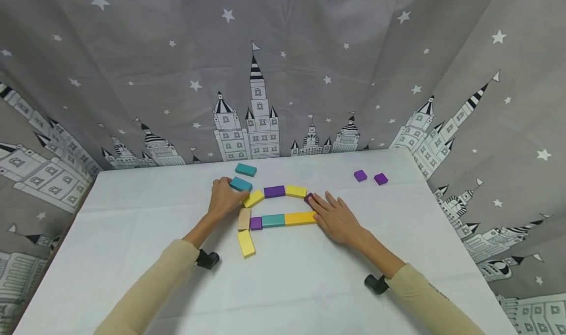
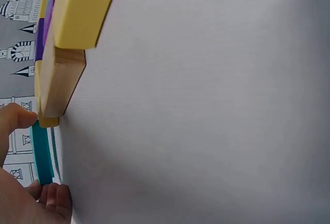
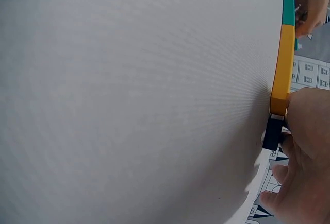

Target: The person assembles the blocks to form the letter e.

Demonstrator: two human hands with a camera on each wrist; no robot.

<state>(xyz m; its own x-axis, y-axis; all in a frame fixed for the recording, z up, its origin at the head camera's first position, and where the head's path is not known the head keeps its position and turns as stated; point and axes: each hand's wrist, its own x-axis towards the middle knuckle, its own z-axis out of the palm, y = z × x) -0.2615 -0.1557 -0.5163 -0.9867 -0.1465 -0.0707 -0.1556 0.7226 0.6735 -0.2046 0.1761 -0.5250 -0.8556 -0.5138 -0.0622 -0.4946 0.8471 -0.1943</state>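
Observation:
My left hand (image 1: 224, 197) pinches a teal block (image 1: 240, 184) by its ends, thumb beside a yellow block (image 1: 254, 198). The left wrist view shows thumb and fingertips on this teal block (image 2: 42, 153). My right hand (image 1: 338, 219), fingers spread, touches a small purple block (image 1: 309, 198) and lies by the right end of an orange block (image 1: 300, 218). Purple (image 1: 274, 191) and yellow (image 1: 296, 191) blocks form the upper row. Below, a purple (image 1: 256, 223) and a teal block (image 1: 273, 220) line up with the orange one, beside an upright-lying wooden block (image 1: 244, 219).
Another teal block (image 1: 245, 169) lies behind my left hand. Two small purple blocks (image 1: 360, 175) (image 1: 381, 179) lie at the back right of the white table (image 1: 292, 286). A yellow block (image 1: 246, 243) slants toward the front. A grey curtain (image 1: 309, 69) hangs behind the table.

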